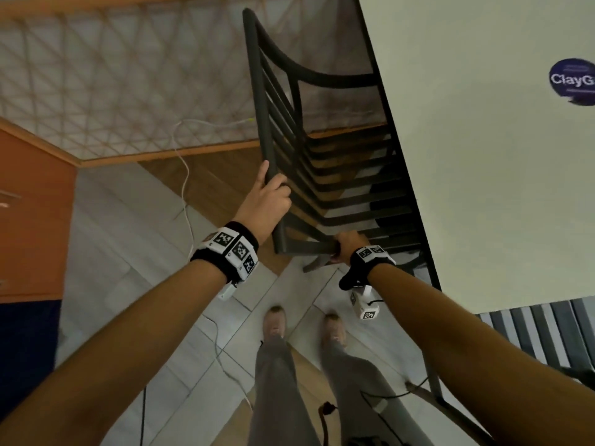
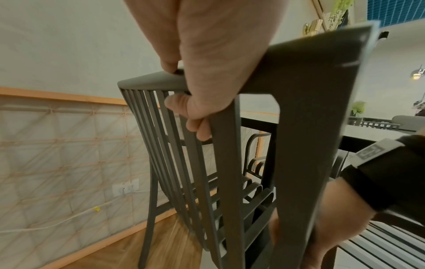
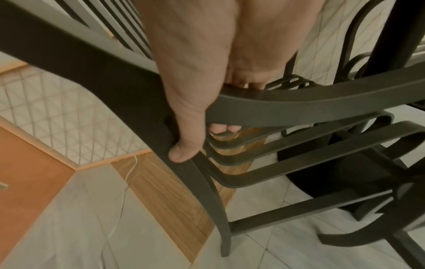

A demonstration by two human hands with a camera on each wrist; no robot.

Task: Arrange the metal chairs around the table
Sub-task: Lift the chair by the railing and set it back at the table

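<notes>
A: What's the biggest thing near you?

B: The white table (image 1: 483, 156), its dark edge running just right of the metal chair (image 1: 322, 175). The chair's slatted seat sits partly under that edge, and you stand behind its back.

A: What's around it?

B: A lattice wall panel (image 1: 112, 75) lies beyond the chair. A second slatted chair (image 1: 541, 333) shows at your right, by the table's corner. On the tile floor (image 1: 128, 252) a white cable (image 1: 185, 175) trails close to the chair's left rear leg, and a dark cord (image 1: 396, 395) lies by your feet.

A: And your hands?

B: Your left hand (image 1: 269, 201) has its grip curled round the top rail. Your right hand (image 1: 349, 246) wraps the armrest where it meets the back post.
</notes>
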